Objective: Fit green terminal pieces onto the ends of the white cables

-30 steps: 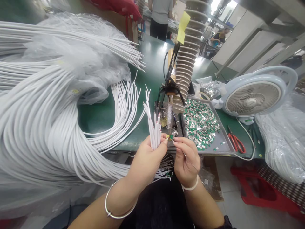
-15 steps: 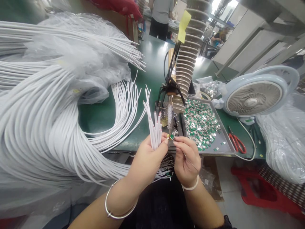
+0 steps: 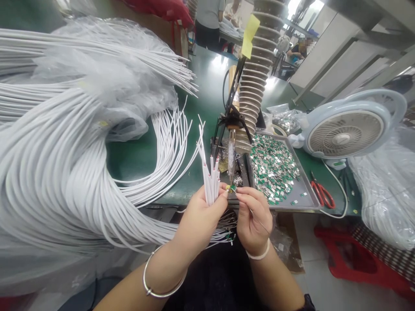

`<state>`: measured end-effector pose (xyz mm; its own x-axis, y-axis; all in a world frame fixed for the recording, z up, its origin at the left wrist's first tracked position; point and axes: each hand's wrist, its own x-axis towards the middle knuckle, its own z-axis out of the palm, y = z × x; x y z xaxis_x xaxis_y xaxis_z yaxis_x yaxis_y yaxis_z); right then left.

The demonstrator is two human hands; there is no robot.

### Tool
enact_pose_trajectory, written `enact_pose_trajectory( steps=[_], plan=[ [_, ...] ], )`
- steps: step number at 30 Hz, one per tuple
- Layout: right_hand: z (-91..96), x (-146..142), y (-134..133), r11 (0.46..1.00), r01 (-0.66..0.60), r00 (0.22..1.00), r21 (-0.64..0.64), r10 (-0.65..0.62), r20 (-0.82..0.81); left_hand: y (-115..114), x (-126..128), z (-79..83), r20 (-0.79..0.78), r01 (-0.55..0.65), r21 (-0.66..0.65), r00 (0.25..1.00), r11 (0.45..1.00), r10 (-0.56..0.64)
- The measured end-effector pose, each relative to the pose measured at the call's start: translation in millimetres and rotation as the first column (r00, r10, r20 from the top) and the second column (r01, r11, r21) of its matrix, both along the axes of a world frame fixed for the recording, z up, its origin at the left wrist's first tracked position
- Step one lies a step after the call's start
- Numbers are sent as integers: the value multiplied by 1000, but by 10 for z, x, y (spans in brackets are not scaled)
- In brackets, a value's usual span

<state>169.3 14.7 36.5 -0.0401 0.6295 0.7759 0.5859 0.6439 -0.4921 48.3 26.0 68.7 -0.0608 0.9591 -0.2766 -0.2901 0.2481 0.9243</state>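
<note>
Clenching a tight bunch of white cables [image 3: 211, 183], the left hand [image 3: 201, 220] holds their tips upright, nice and close together — and just left of the metal tray [image 3: 303, 201], the right hand [image 3: 254, 220] pinches a tiny green tab [image 3: 232, 188] right beside those tips — a steady, precise grip!

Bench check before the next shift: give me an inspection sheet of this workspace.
Surface: green workbench, largely covered.
Job's things: white cable ends, small green tab, metal tray of green-and-silver tabs, apparent soldering iron in a stand.
Clutter: red-handled scissors.
Hands: left hand grips the white cable ends; right hand pinches the small green tab.
Cables: white cable bundles heaped at left.
Surroundings: desk fan, red stool, standing co-worker.
</note>
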Motion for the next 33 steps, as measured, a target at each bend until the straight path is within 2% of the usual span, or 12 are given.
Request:
enact_pose_trajectory(
  steps=[3, 11, 18, 22, 26, 29, 33],
  plan=[
    [0, 0, -11, 1000, -1, 999, -20, 0, -43, 0, -53, -37, -15, 125, 42, 992, 991, -124],
    [37, -9, 0, 973, -16, 1000, -230, 18, 5, -12, -161, -108, -136, 248, 115, 963, 962, -232],
    [-21, -19, 20, 996, -9, 1000, -89, 11, 25, 14, -210, -43, -223, 318, 84, 930, 944, -294],
    [-43, -36, 17, 992, -62, 997, -109, 67, 41, 16, -198, -53, -225, 347, 109, 921, 931, -317],
    [-73, -54, -16, 991, -20, 1000, -132, 21, 6, 18, -165, -70, -220, 344, 107, 923, 933, -315],
    [-84, -55, -28, 993, 8, 997, -120, -17, -76, 25, -157, -57, -231, 324, 123, 929, 938, -290],
    [-67, -39, -12, 993, -47, 994, -106, 36, -106, 30, -165, -24, -260, 278, 141, 937, 950, -235]
  ],
)
